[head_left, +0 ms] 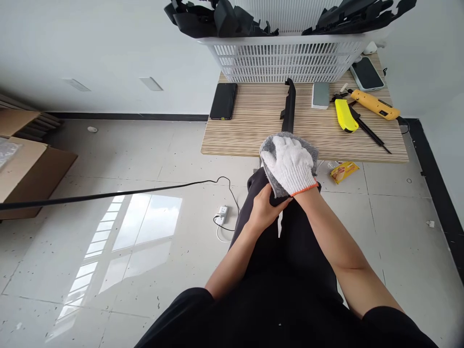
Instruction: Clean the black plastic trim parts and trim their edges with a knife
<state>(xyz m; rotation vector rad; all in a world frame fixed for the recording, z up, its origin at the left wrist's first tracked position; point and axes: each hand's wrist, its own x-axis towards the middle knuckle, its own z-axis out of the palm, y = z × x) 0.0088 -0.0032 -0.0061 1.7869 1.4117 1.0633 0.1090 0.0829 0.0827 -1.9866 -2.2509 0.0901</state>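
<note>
A long black plastic trim piece [289,108] reaches from my lap over the front edge of the small table. My bare left hand [266,208] is wrapped round its near end, just below a grey cloth [270,171]. On top of the cloth lies my right hand [288,162], in a white knit glove with an orange cuff. Its fingers curl over the cloth and press it against the trim piece. The cloth and glove hide the middle of the piece, and the right fingertips are partly hidden.
A white basket [279,38] full of black plastic parts stands at the back of the wood-grain table [250,137]. On it lie a black phone [224,101], a yellow cutter [345,115] and a yellow-orange tool [375,104]. Left, a black cable [145,188] crosses above the floor near a power strip [221,215].
</note>
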